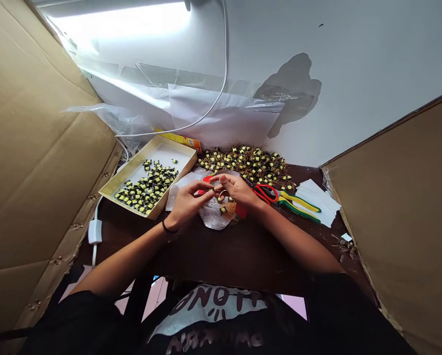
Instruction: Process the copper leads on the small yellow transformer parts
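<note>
My left hand [191, 201] pinches a small transformer coil [212, 190], yellow-wrapped with a black core, between thumb and fingertips. Right beside it, my right hand [239, 191] has its fingers curled and closed close to the coil; what lies between them is too small to make out. Beneath both hands is a clear plastic piece [216, 219] on a red sheet [241, 211]. A few more coils lie there, one coil [223, 209] next to a patch of fine copper-coloured wire bits [229, 208].
Left stands a shallow cardboard box [154, 213] with many coils. Behind my hands spreads a heap of coils with copper leads [250, 162]. On the right lie red-handled scissors [265, 193], yellow-green pliers [300, 204] and white paper [319, 197]. Cardboard walls [401, 197] flank the table.
</note>
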Demonstrator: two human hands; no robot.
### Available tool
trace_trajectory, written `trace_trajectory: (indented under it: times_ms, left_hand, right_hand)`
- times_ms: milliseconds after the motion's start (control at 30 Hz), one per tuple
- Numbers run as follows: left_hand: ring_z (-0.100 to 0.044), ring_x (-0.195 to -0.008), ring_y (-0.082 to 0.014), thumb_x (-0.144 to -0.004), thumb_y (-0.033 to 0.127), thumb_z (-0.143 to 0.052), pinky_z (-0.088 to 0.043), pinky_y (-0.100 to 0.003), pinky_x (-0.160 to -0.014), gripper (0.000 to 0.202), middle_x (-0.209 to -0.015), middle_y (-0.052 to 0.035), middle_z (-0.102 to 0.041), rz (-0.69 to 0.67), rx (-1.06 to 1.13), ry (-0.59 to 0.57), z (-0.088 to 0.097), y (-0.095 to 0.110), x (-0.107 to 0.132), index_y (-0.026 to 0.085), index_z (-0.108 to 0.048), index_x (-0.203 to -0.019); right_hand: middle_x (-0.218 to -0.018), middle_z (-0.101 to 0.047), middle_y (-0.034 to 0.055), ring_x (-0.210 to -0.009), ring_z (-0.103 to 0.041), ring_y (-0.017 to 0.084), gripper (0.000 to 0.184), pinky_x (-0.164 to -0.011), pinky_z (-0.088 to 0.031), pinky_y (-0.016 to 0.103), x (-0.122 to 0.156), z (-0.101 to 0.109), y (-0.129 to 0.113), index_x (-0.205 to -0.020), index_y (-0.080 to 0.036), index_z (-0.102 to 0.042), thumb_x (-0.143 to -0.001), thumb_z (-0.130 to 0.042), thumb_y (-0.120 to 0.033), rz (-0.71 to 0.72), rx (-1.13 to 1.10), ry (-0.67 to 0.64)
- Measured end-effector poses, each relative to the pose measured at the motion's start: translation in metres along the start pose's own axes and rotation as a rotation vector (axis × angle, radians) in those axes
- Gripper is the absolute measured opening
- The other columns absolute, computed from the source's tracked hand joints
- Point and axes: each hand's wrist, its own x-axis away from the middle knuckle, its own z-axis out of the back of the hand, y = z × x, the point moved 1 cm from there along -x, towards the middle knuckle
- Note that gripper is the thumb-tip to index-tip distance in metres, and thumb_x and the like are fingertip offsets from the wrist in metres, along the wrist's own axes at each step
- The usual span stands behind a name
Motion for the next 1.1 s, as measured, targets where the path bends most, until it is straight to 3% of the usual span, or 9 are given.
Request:
trace_trajectory:
  times_ms: [100,233,433,567,700,1100]
  left_hand:
    - [-0.059,-0.058,-0.0133,-0.063,0.043,-0.081,-0.048,-0.025,-0.051,0.035,-0.072,-0.0030,-0.067,0.128,0.127,0.003,0.0021,0.0009,-0.0009,0.016,-0.069,-0.081]
    - [-0.057,-0.052,-0.0115,-0.060,0.043,-0.083,-0.045,-0.024,-0.047,0.035,-0.067,-0.0012,-0.065,0.147,0.165,0.002,0.0028,0.0021,-0.0015,0.016,-0.068,-0.077]
    - [-0.061,-0.059,-0.0127,-0.059,0.044,-0.083,-0.048,-0.024,-0.053,0.040,-0.070,-0.0011,-0.066,0.205,0.179,0.011,0.0018,0.0044,0.0001,0.015,-0.067,-0.081]
    - [-0.064,-0.070,-0.0136,-0.064,0.044,-0.081,-0.052,-0.025,-0.063,0.040,-0.082,-0.0027,-0.069,0.233,0.253,-0.048,0.0029,0.0063,0.0011,0.015,-0.067,-0.087]
    - [-0.062,-0.066,-0.0122,-0.064,0.042,-0.081,-0.051,-0.024,-0.062,0.041,-0.078,-0.0031,-0.069,0.286,0.238,-0.102,0.0048,0.0033,-0.0001,0.014,-0.068,-0.091]
    - [-0.064,-0.075,-0.0156,-0.072,0.046,-0.075,-0.051,-0.026,-0.065,0.041,-0.092,-0.0077,-0.073,0.162,0.127,-0.111,0.0071,0.0007,0.0001,0.015,-0.073,-0.099]
  right_hand:
    - [-0.067,-0.064,0.0008,-0.058,-0.058,0.009,0.061,-0.051,-0.047,0.020,0.0025,-0.0004,-0.0017,-0.087,-0.015,-0.065,-0.069,-0.060,-0.073,-0.010,0.058,0.008]
    - [-0.073,-0.067,0.0008,-0.058,-0.057,0.009,0.047,-0.053,-0.049,0.022,0.0038,0.0001,-0.0020,-0.086,-0.016,-0.067,-0.068,-0.072,-0.058,0.004,0.115,0.014]
    - [-0.063,-0.061,-0.0015,-0.052,-0.052,0.008,0.040,-0.050,-0.046,0.023,0.0021,0.0021,-0.0026,-0.073,-0.015,-0.061,-0.067,-0.074,-0.053,0.017,0.121,-0.002]
    - [-0.061,-0.057,-0.0023,-0.053,-0.051,0.009,0.041,-0.052,-0.045,0.023,0.0024,0.0025,-0.0028,-0.074,-0.016,-0.058,-0.071,-0.070,-0.055,0.048,0.143,-0.026]
    - [-0.063,-0.057,-0.0017,-0.055,-0.050,0.009,0.042,-0.054,-0.044,0.024,0.0029,0.0021,-0.0028,-0.076,-0.016,-0.057,-0.074,-0.067,-0.056,0.065,0.184,-0.048]
    - [-0.063,-0.055,-0.0024,-0.056,-0.050,0.010,0.043,-0.056,-0.045,0.025,0.0034,0.0057,-0.0086,-0.077,-0.017,-0.055,-0.075,-0.065,-0.059,0.058,0.226,-0.031]
